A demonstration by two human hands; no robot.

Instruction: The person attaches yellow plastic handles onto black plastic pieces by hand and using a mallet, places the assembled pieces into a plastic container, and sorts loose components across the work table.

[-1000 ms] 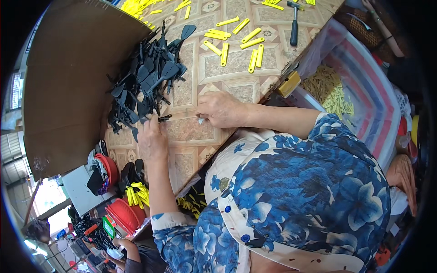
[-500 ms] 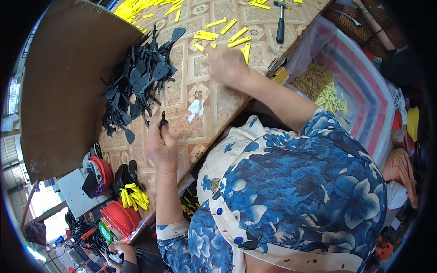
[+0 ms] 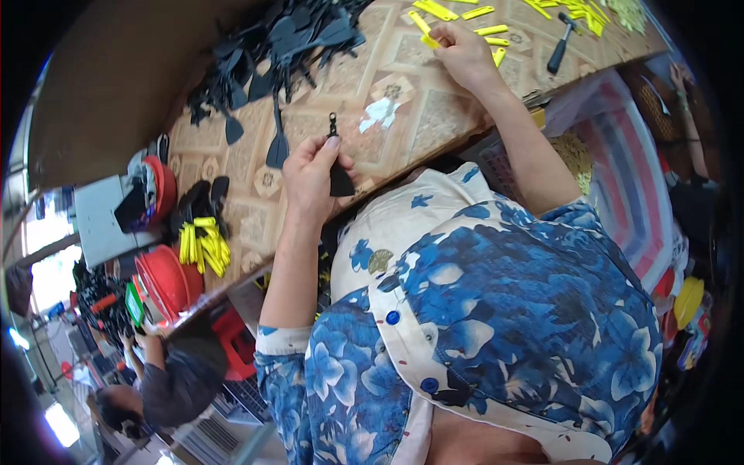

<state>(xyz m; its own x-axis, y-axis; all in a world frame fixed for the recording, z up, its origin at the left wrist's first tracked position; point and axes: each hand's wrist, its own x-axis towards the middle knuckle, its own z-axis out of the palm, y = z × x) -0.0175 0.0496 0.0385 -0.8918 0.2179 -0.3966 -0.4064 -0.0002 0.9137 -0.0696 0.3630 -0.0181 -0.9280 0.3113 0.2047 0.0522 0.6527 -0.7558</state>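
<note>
The left hand (image 3: 310,174) pinches a black plastic piece (image 3: 339,174). The right hand (image 3: 463,53), well apart, grips a yellow strip (image 3: 423,27) on the table (image 3: 434,116).

I count one hammer (image 3: 559,45), one white scrap (image 3: 380,113), and two red bowls (image 3: 167,279).

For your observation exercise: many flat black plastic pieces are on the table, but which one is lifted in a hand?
The black plastic piece pinched in the left hand; the others lie on the tabletop.
</note>
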